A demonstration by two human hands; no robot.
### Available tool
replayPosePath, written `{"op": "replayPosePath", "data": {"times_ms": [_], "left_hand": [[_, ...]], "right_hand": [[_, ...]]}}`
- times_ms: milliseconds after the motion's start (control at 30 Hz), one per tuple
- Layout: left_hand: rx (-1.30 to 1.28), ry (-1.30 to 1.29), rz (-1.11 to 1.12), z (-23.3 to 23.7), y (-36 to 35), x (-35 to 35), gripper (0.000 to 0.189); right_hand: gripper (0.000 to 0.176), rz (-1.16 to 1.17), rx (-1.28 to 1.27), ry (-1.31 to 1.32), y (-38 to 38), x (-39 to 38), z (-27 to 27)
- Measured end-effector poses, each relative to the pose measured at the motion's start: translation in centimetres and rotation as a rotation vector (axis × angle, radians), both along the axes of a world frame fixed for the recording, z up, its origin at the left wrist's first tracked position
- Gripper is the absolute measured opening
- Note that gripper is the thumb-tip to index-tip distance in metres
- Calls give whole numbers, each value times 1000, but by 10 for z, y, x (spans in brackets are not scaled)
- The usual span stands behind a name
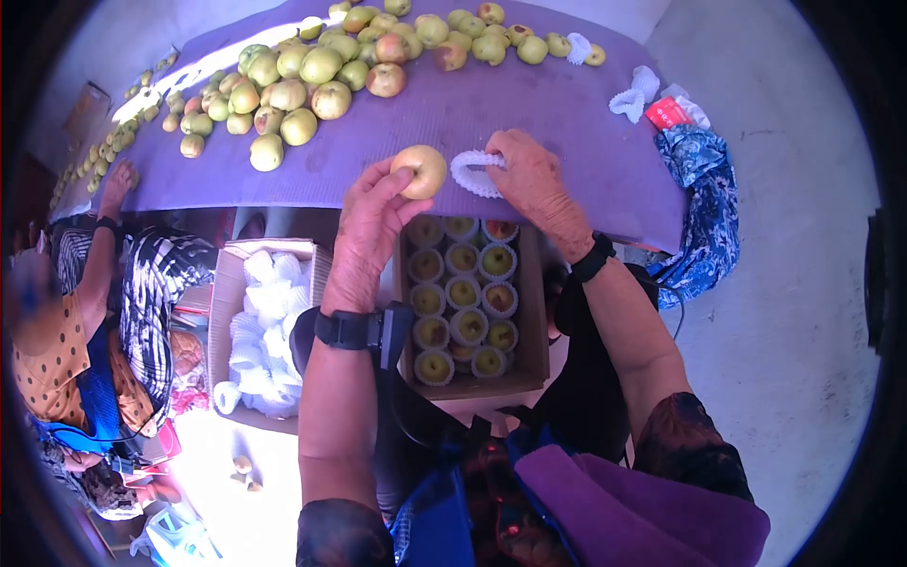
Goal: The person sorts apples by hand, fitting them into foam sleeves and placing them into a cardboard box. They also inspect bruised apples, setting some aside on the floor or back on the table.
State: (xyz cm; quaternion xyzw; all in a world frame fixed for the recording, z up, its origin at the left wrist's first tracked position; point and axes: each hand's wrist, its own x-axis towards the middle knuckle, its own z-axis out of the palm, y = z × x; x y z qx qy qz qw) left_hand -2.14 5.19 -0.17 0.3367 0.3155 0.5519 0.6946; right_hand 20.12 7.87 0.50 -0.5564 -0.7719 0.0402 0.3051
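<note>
- The left hand [368, 227] pinches a round yellow fruit [419, 172] in its fingertips over the purple mat [567, 113]. So light a grip could let it slip and bruise.
- The right hand [539, 184] clutches a white foam net [472, 175] just beside the fruit. The soft mesh could tear if overstretched.
- Below, a cardboard box [534, 312] holds smooth packed fruits [463, 293] in ribbed sleeves.

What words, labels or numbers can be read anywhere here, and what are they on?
No text here can be read.
Red packet on the purple mat: pale marks, too small and blurred to read.
Cardboard box, apple in the left hand, foam net in the right hand: no print visible.
</note>
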Motion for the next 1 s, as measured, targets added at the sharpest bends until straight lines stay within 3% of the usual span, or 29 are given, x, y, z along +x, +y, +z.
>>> {"op": "replayPosePath", "data": {"times_ms": [133, 233, 333, 667, 867, 1000], "left_hand": [[-17, 57, 25, -5, 1, 4, 36], [-100, 380, 224, -10, 4, 8, 37], [-46, 545, 244, -7, 5, 12, 36], [-100, 293, 203, -17, 19, 16, 34], [-133, 472, 227, -18, 37, 13, 36], [30, 775, 283, -23, 51, 13, 40]], "right_hand": [[12, -2, 114, 21, 2, -9, -6], [14, -6, 233, 9, 2, -10, -5], [17, -17, 261, 0, 2, -10, -7], [18, -16, 227, -13, 13, 5, 0], [20, -39, 234, -45, 30, 15, -1], [18, -46, 212, -69, 34, 19, 6]]}}
